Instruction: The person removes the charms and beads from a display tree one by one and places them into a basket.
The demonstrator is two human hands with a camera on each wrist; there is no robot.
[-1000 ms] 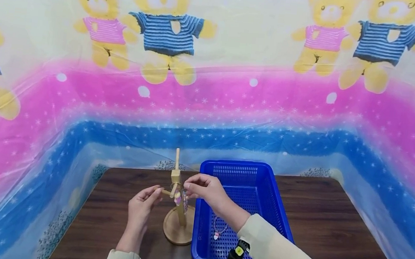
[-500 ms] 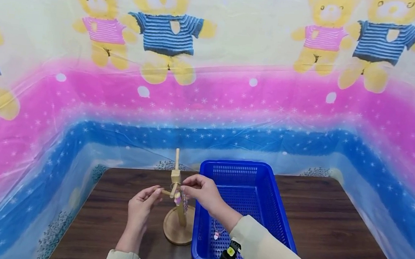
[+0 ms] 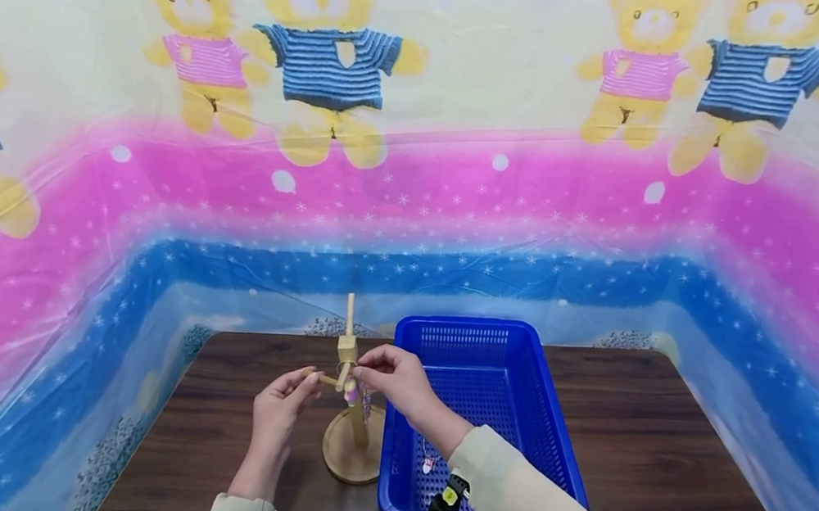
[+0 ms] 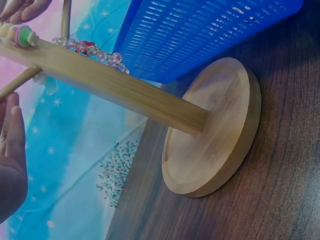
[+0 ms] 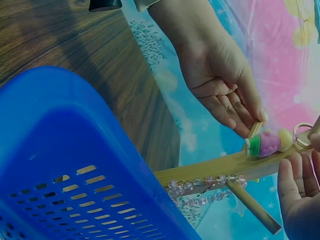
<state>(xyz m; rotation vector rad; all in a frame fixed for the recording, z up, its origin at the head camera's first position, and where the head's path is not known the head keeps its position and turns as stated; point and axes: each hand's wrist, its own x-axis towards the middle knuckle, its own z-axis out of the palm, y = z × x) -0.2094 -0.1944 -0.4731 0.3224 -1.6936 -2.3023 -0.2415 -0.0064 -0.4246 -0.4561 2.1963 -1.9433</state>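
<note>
A wooden stand (image 3: 358, 427) with a round base (image 4: 220, 130) and several pegs stands on the table. My left hand (image 3: 284, 400) pinches the end of its left peg (image 4: 20, 82) between thumb and fingers. At the top of the post, my right hand (image 3: 400, 382) pinches the metal ring (image 5: 302, 132) of a keychain, close by the front peg (image 3: 343, 377). The keychain's pink, yellow and green charm (image 5: 267, 143) hangs against the post. A bracelet of clear pinkish beads (image 5: 205, 185) hangs on the right peg (image 5: 255, 207).
A blue plastic basket (image 3: 549, 417) stands right of the stand, under my right forearm. Inside it lies a beaded bracelet with a small red and white charm (image 3: 428, 464). Behind the dark wooden table (image 3: 664, 461) hangs a bear-printed cloth (image 3: 444, 201).
My right hand and forearm have shifted a little left, bringing the fingertips closer to the front peg. The left hand has stayed on its peg.
</note>
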